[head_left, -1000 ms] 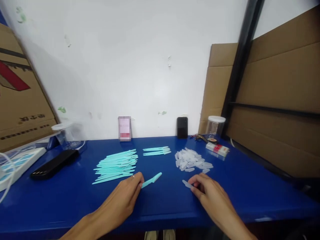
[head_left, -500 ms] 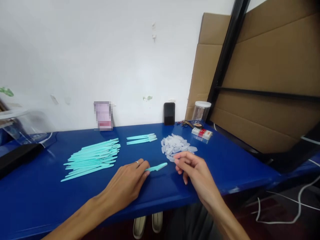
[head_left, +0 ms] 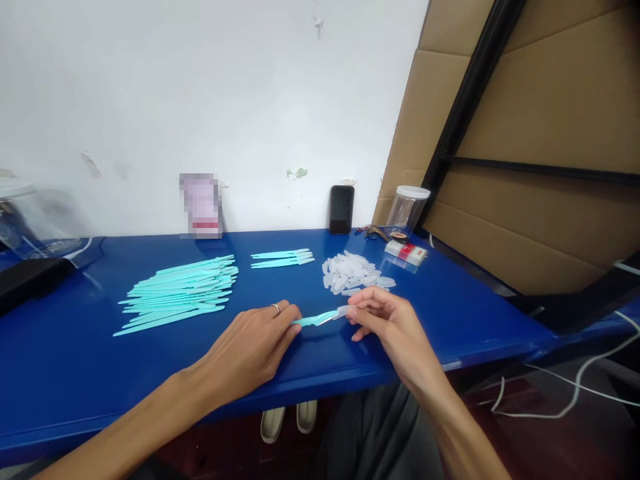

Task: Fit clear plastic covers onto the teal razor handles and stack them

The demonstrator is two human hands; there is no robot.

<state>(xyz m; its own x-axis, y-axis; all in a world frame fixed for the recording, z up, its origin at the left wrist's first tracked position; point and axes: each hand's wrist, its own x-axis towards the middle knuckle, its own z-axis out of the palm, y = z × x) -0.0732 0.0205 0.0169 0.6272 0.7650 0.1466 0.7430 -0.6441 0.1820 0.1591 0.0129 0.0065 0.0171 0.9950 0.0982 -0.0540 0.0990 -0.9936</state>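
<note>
My left hand (head_left: pixel 267 337) is closed around the handle of a turquoise eyebrow razor (head_left: pixel 313 321), whose blade end points right. Between the thumb and fingers of my right hand (head_left: pixel 383 317) is a translucent white blade cap (head_left: pixel 343 311), its open end at the razor's tip. The cap seems to cover just the very end of the blade. A heap of similar white caps (head_left: pixel 353 272) lies just beyond my right hand. Many turquoise razors (head_left: pixel 183 290) are piled to the left, and a few razors (head_left: pixel 281 258) with caps on lie in a row behind my hands.
A black phone (head_left: pixel 341 210) leans on the wall. Right of it are keys (head_left: pixel 373 232), a clear jar (head_left: pixel 407 208) with a white lid and a red-and-white box (head_left: pixel 405 253). At the left stand a clear container (head_left: pixel 45 223) and a black object (head_left: pixel 33 283).
My right hand has brought the white cap from beside the heap to the razor's blade tip. The left hand still grips the razor. The camera view has tilted slightly downward.
</note>
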